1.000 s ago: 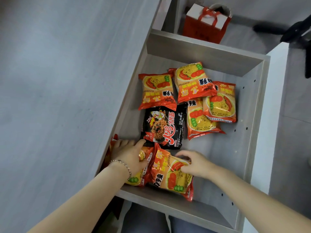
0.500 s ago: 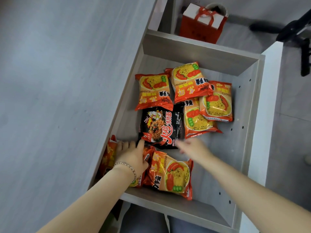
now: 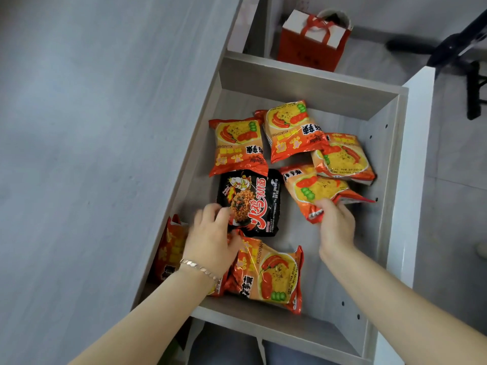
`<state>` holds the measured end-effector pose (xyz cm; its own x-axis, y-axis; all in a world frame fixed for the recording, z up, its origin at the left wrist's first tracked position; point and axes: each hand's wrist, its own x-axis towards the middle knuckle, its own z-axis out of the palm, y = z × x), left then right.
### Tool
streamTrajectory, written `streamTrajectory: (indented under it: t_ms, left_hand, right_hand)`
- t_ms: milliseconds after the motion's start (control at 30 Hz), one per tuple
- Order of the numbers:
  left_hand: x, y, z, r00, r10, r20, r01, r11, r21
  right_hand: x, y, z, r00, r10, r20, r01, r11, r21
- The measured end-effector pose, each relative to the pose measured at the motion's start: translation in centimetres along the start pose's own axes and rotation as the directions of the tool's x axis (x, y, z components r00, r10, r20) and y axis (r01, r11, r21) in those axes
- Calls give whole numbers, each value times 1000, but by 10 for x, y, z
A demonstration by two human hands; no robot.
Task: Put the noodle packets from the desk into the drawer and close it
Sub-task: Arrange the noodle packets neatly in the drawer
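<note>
Packets judged light, crinkly, brittle inside: right hand [image 3: 336, 227] pinches an orange packet [image 3: 313, 192] by its corner mid-drawer [image 3: 311, 77]; left hand [image 3: 210, 238], fingers loosely spread, rests on the black packet [image 3: 253, 201].

The left hand [image 3: 210, 241] covered part of an orange packet [image 3: 171, 248] tucked under the desk [image 3: 92, 154] edge at the drawer's [image 3: 311, 77] near left corner; both forearms ran off the bottom edge.

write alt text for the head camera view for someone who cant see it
A person's left hand rests on a black noodle packet while the right hand grips the corner of an orange noodle packet, both inside an open grey wooden drawer holding more orange packets. A bare grey desk top lies left.
</note>
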<state>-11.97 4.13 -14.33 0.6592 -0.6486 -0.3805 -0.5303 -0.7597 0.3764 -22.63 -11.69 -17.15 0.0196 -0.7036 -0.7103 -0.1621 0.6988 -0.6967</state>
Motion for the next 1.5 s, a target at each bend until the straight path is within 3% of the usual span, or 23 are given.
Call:
streamTrajectory:
  t_ms: [33,100,167,200,233,267,333,400,467,567,633,700,767,800,933,1067,1167,1267,1333,1400,1500]
  left_hand:
    - [1,8,-3,999,8,-38,-13,991,-135]
    - [8,27,-8,992,-102,78,127,876,-465]
    - [19,41,-12,930,-209,303,368,565,-739]
    - [25,45,-13,884,-234,405,467,409,-784]
    - [29,46,-13,847,-232,478,530,318,-786]
    - [33,45,-11,833,-220,508,553,316,-771]
    - [35,40,-7,854,-189,484,513,451,-730]
    - [34,31,-3,901,-159,404,417,578,-702]
    - [28,21,0,916,-113,384,360,651,-668]
    - [15,13,12,894,-81,441,300,839,-453]
    - [6,12,24,895,-78,440,199,952,-235]
    - [0,15,29,934,-26,356,25,1000,8]
    - [0,14,28,959,86,270,-156,956,249]
    - [1,13,27,954,134,267,-217,927,307]
    - [3,6,24,901,144,410,-313,868,384]
    - [6,3,19,862,94,498,-252,933,259]
    - [18,0,11,933,40,357,-73,994,78]
    - [32,5,4,982,-152,109,168,972,-166]
    - [43,12,0,968,-250,16,247,939,-240]
    - [58,16,-3,944,-327,-51,294,900,-321]
    - [88,25,-11,868,-496,3,443,772,-456]
  right_hand:
    - [-6,-3,-7,1000,-16,-4,16,1000,27]
    - [-18,-8,-23,1000,4,-8,-4,997,73]
    - [-28,-10,-37,999,5,44,-5,1000,5]
    - [-34,-9,-43,994,-2,112,7,999,-48]
    - [-40,-8,-49,979,-3,202,22,996,-90]
    - [-46,-8,-52,955,10,296,28,992,-123]
    - [-53,-6,-55,886,72,459,42,972,-233]
    - [-53,-4,-56,839,115,531,88,935,-342]
    - [-48,-1,-53,873,91,480,120,913,-390]
    - [-33,9,-48,914,47,403,191,825,-531]
    - [-23,22,-47,891,43,453,321,645,-693]
    - [-19,36,-49,837,-19,548,521,337,-784]
    - [-18,45,-46,749,-86,657,663,71,-746]
    - [-19,47,-43,718,-79,692,694,8,-720]
    - [-22,48,-31,709,35,704,703,48,-710]
    - [-22,45,-30,682,157,715,721,22,-693]
    - [-9,33,-26,722,286,630,614,156,-774]
    - [3,20,-10,858,55,510,473,300,-828]
    - [11,15,7,900,-51,432,418,381,-825]
    - [20,13,23,912,-6,411,382,381,-842]
    - [35,11,35,916,33,399,362,356,-861]
